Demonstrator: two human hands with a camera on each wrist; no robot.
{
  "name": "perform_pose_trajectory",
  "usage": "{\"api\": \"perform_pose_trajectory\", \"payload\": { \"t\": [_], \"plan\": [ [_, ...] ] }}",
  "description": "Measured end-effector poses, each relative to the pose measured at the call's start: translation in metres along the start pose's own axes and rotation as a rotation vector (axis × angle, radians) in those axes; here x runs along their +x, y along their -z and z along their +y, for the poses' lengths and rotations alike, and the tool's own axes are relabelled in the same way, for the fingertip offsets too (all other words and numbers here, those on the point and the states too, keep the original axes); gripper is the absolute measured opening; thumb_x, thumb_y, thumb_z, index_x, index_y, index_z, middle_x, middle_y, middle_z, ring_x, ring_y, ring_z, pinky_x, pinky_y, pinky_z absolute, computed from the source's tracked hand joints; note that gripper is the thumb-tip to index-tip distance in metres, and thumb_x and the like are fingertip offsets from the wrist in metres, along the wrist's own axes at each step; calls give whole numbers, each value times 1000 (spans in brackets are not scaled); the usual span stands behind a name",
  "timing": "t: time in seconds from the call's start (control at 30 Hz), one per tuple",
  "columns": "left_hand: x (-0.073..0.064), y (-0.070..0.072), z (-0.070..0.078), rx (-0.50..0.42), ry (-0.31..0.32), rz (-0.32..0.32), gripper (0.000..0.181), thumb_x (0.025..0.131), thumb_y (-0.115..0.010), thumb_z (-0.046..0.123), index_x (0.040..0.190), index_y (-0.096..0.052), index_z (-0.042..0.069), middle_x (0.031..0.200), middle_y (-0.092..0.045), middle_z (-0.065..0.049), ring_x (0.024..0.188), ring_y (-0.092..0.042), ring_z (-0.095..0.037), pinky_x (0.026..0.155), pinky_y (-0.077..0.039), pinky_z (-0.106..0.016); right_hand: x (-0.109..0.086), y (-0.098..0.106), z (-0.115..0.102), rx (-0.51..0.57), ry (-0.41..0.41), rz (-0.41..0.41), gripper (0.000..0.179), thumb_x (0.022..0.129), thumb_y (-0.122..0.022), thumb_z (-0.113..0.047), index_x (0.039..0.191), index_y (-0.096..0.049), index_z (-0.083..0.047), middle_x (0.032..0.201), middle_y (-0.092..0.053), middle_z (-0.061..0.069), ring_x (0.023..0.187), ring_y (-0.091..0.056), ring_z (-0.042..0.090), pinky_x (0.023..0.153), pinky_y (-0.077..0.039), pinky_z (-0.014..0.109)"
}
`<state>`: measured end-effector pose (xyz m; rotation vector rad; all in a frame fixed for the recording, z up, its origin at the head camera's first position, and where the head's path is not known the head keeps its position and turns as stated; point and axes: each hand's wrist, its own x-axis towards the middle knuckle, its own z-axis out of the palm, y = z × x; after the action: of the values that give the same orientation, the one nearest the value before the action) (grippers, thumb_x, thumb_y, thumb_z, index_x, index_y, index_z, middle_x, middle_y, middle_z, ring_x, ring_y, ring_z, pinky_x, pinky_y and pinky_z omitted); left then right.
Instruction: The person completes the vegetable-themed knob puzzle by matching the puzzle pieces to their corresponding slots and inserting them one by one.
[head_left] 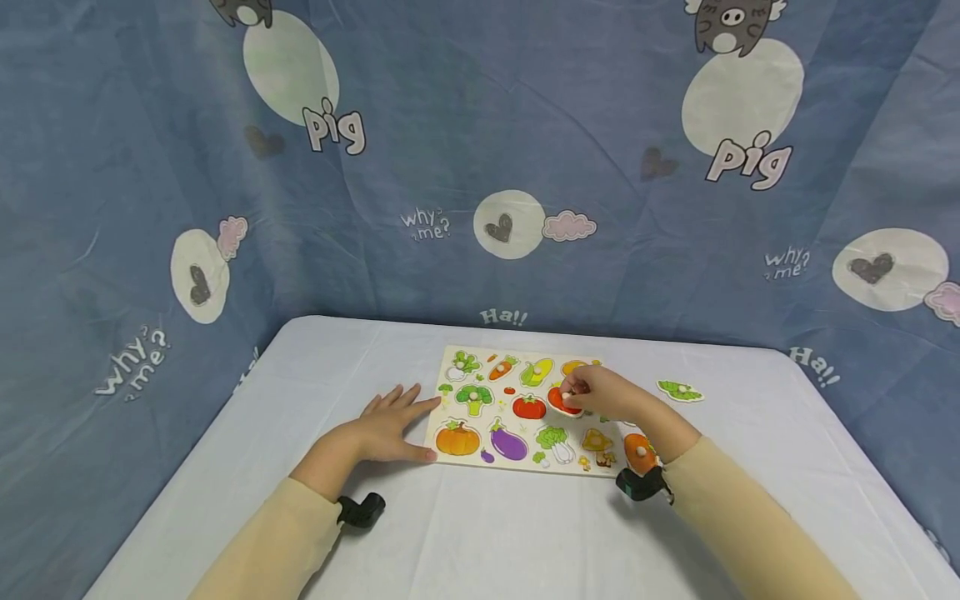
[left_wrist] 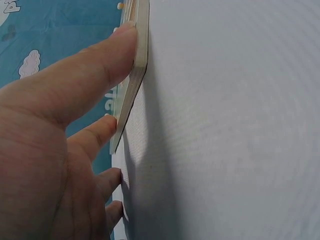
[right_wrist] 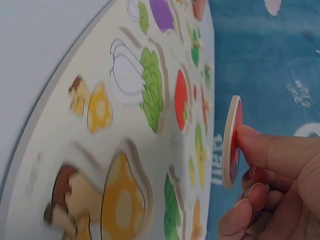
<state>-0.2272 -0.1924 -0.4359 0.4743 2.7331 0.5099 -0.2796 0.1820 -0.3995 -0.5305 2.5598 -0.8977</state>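
My right hand (head_left: 606,393) pinches a flat red tomato puzzle piece (right_wrist: 233,145) between thumb and fingers. In the right wrist view that piece stands edge-on, held apart from the board's face. The wooden vegetable puzzle board (head_left: 517,463) lies flat on the table under this hand, its printed red tomato (head_left: 529,407) just left of the held piece. My left hand (head_left: 386,429) lies at the board's left edge with fingers spread. In the left wrist view its thumb (left_wrist: 107,62) rests against the edge near a corner.
A green pea-pod piece (head_left: 680,391) lies right of the board on the white table (head_left: 525,533). An orange piece (head_left: 640,452) sits by the board's right front corner, partly behind the right wrist. Knobbed pieces such as the carrot (head_left: 502,368) are on the board. A blue printed cloth (head_left: 420,275) hangs behind.
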Motion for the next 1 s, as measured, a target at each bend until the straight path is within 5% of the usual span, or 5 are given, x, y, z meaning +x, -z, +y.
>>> {"api": "perform_pose_trajectory", "payload": {
  "t": [0.4,1.0],
  "plan": [
    [0,0,-2,4,-11,4,95,80,-74,61,157,-35,22,165,-16,-20,151,-7,-46,119,-5,-65,24,-21,-21,-42,45,-54,9,98,-64,-7,107,-65,-4,78,-49,3,71,-45,16,65,-39,29],
    [0,0,-1,8,-17,3,95,80,-73,62,157,-36,21,165,-16,-20,151,-7,-45,118,-5,-65,45,-37,-24,-78,-18,-67,7,97,-67,-11,103,-66,-7,83,-53,3,77,-48,15,71,-40,28]
  ]
}}
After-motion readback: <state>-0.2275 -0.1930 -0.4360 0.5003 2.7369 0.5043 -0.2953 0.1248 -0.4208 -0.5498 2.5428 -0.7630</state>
